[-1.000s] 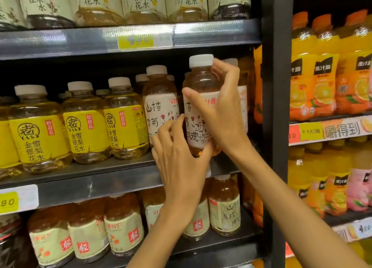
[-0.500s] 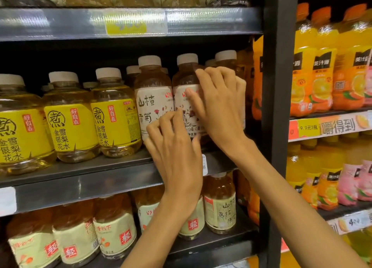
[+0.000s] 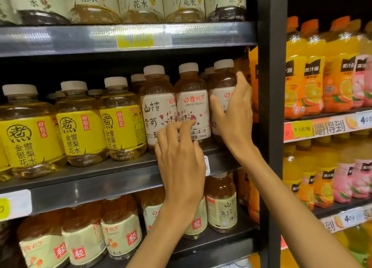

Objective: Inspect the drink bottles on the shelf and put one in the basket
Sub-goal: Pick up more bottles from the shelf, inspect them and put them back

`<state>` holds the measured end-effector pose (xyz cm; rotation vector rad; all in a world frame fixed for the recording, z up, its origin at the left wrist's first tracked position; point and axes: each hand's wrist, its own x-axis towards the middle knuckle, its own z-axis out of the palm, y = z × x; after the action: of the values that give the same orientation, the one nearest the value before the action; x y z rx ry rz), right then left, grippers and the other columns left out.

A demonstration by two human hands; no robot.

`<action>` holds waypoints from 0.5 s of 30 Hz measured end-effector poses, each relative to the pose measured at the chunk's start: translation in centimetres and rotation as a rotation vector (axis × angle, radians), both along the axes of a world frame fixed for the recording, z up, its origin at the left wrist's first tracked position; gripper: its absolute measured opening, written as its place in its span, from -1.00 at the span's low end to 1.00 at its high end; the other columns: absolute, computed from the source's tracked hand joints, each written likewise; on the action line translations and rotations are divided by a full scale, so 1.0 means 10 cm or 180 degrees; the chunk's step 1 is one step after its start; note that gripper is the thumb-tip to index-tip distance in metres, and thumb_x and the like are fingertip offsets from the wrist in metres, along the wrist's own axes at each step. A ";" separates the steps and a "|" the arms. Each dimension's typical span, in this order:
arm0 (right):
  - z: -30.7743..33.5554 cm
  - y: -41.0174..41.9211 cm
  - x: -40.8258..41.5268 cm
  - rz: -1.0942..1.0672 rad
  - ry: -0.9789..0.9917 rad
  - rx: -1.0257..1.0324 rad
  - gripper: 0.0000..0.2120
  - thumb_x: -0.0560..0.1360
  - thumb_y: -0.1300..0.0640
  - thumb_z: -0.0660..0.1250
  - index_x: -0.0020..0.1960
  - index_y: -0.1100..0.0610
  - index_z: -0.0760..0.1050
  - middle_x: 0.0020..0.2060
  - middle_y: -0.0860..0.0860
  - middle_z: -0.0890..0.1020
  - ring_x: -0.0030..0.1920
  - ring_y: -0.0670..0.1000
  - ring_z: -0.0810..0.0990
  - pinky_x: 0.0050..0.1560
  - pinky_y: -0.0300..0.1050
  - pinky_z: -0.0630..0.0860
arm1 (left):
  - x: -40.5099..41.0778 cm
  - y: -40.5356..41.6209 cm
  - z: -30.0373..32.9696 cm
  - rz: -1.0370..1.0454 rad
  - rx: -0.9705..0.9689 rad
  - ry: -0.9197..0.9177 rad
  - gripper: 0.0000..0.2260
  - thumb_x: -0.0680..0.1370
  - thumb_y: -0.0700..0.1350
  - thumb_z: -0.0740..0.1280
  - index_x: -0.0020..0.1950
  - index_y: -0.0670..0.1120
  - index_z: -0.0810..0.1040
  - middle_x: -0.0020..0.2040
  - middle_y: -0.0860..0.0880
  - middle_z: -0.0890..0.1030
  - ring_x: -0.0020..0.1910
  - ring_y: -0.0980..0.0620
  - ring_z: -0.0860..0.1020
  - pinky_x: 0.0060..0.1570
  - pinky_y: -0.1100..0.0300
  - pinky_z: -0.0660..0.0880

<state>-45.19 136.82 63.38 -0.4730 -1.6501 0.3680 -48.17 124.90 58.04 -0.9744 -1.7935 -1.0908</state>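
Three amber drink bottles with white labels and white caps stand side by side on the middle shelf (image 3: 96, 179). My right hand (image 3: 233, 114) grips the rightmost bottle (image 3: 223, 80), thumb on its left side and fingers round its right. The middle bottle (image 3: 192, 98) stands upright on the shelf; the loosely curled fingertips of my left hand (image 3: 180, 159) touch the lower part of its label. The left bottle (image 3: 157, 98) stands untouched beside it. No basket is in view.
Squat yellow-labelled bottles (image 3: 80, 126) fill the left of the same shelf. More bottles stand on the shelves above and below (image 3: 221, 203). A black upright post (image 3: 271, 106) divides off a bay of orange juice bottles (image 3: 314, 86) on the right.
The bottle held up in both hands a second ago now stands back on the shelf. My right hand has moved right onto the rightmost bottle; my left hand has drawn back to fingertip contact.
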 end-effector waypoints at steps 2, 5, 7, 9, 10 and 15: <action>0.00 -0.06 0.02 -0.0057 -0.0002 0.0024 -0.36 0.58 0.07 0.28 0.53 0.20 0.06 0.44 0.22 0.24 0.41 0.16 0.31 0.32 0.10 0.38 | -0.01 -0.03 -0.01 -0.0240 -0.0128 -0.0109 -0.62 0.50 -0.26 0.36 0.32 -0.10 0.47 0.21 -0.08 0.50 0.24 -0.04 0.40 0.25 0.12 0.31; -0.02 -0.24 0.09 0.0036 0.0188 0.0116 -0.37 0.59 0.10 0.27 0.54 0.21 0.06 0.45 0.23 0.22 0.44 0.16 0.28 0.34 0.12 0.34 | -0.03 -0.05 -0.02 -0.0541 -0.0303 -0.0257 -0.58 0.52 -0.21 0.36 0.37 -0.12 0.41 0.29 -0.07 0.47 0.33 -0.02 0.36 0.37 0.08 0.29; -0.07 -0.37 0.18 0.0187 0.0366 0.0175 -0.38 0.59 0.09 0.27 0.54 0.21 0.06 0.46 0.22 0.22 0.45 0.16 0.27 0.36 0.13 0.34 | 0.00 -0.08 -0.04 -0.0766 -0.0437 -0.0337 -0.49 0.51 -0.15 0.39 0.43 -0.12 0.34 0.36 -0.06 0.42 0.39 0.02 0.31 0.42 0.10 0.24; -0.12 -0.49 0.31 0.0484 0.0542 0.0205 -0.37 0.59 0.09 0.28 0.54 0.21 0.08 0.45 0.18 0.25 0.45 0.10 0.28 0.38 0.04 0.34 | 0.04 -0.13 -0.06 -0.1075 -0.0568 -0.0437 -0.37 0.47 -0.09 0.43 0.49 -0.08 0.25 0.40 0.03 0.35 0.41 0.17 0.23 0.43 0.26 0.17; -0.13 -0.53 0.38 0.0639 0.0602 0.0221 -0.38 0.58 0.09 0.30 0.53 0.21 0.09 0.44 0.15 0.28 0.44 0.06 0.31 0.39 -0.06 0.34 | 0.07 -0.16 -0.08 -0.1238 -0.0592 -0.0504 -0.32 0.45 -0.05 0.43 0.51 -0.04 0.21 0.38 0.11 0.33 0.38 0.27 0.19 0.38 0.43 0.12; -0.14 -0.63 0.69 0.1804 0.0570 -0.0100 -0.40 0.52 0.16 0.38 0.47 0.10 0.19 0.30 0.02 0.48 0.25 -0.11 0.52 0.20 -0.14 0.53 | 0.18 -0.33 -0.19 -0.1900 -0.0591 -0.1046 -0.25 0.37 0.17 0.38 0.51 0.13 0.16 0.39 0.24 0.37 0.34 0.33 0.34 0.24 0.50 0.31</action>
<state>-38.28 130.47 62.00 0.0184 -1.5833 0.8303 -46.40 121.56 56.15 -1.5837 -1.9402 -1.5355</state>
